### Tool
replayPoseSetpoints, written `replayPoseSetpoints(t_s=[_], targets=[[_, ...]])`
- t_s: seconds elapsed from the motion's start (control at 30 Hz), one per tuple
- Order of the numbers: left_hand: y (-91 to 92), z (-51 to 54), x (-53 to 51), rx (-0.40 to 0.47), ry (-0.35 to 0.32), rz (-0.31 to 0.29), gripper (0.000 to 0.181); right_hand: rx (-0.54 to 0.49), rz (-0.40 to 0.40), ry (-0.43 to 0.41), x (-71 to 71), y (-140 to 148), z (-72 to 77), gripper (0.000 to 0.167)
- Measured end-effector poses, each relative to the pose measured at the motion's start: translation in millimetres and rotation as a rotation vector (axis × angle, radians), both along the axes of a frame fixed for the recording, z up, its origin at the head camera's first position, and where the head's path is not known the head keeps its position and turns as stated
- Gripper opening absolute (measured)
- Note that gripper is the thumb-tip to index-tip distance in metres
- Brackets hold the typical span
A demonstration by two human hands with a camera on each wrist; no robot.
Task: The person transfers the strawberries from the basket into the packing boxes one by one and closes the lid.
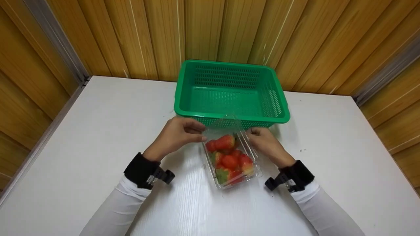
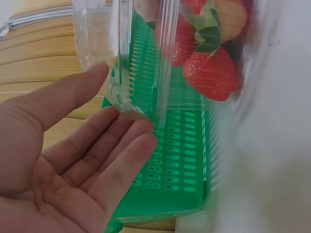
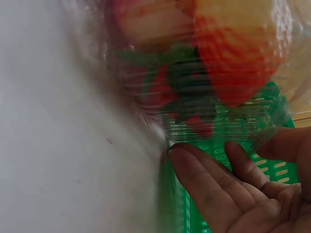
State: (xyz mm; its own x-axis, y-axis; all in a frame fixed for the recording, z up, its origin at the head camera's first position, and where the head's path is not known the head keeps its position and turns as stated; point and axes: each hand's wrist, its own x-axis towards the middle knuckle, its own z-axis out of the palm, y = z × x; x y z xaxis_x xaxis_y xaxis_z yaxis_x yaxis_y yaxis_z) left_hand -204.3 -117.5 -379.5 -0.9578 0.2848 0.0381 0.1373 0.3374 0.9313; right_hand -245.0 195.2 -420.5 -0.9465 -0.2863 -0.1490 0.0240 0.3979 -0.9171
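Note:
A clear plastic clamshell box (image 1: pixel 210 170) of red strawberries (image 1: pixel 229 161) with green leaves lies on the table, in front of the green basket. My left hand (image 1: pixel 180 132) pinches the plastic at its far left corner. In the left wrist view, the thumb and fingertips (image 2: pixel 146 127) of that hand meet the clear edge. At the far right side, my right hand (image 1: pixel 264 141) holds the box between thumb and curled fingers. The right wrist view shows strawberries (image 3: pixel 243 53) through the box's ribbed wall. A transparent part rises at the far end; how far the lid stands apart is unclear.
A green plastic basket (image 1: pixel 231 115) with slotted sides stands behind the box, near the back wall. Wood-patterned panels (image 1: pixel 203 29) enclose the white table (image 1: pixel 108 108) behind and at both sides. Black straps with small cameras sit on both wrists.

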Motion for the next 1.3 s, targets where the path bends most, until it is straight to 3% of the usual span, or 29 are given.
replayPoseSetpoints(t_s=[0.2, 0.47, 0.73, 1.1, 1.3], targets=[[1.7, 0.0, 0.7, -0.005, 0.008, 0.002, 0.032, 0.039, -0.004, -0.003, 0.3, 0, 0.4, 0.025], [2.8, -0.2, 0.9, -0.027, 0.027, -0.001, 0.03, -0.017, 0.001, -0.053, 0.3, -1, 0.8, 0.024], [4.4, -0.3, 1.6, -0.047, 0.042, 0.0, 0.03, 0.024, 0.02, -0.037, -0.3, 1, 2.3, 0.027], [9.4, -4.0, 1.5, -0.051, 0.069, 0.027, 0.029, -0.013, 0.004, -0.091, 0.7, 2, 5.3, 0.026], [11.3, -6.6, 1.6, -0.046, 0.088, 0.026, 0.029, -0.092, 0.007, -0.15, 0.0, 3, 4.8, 0.034]])
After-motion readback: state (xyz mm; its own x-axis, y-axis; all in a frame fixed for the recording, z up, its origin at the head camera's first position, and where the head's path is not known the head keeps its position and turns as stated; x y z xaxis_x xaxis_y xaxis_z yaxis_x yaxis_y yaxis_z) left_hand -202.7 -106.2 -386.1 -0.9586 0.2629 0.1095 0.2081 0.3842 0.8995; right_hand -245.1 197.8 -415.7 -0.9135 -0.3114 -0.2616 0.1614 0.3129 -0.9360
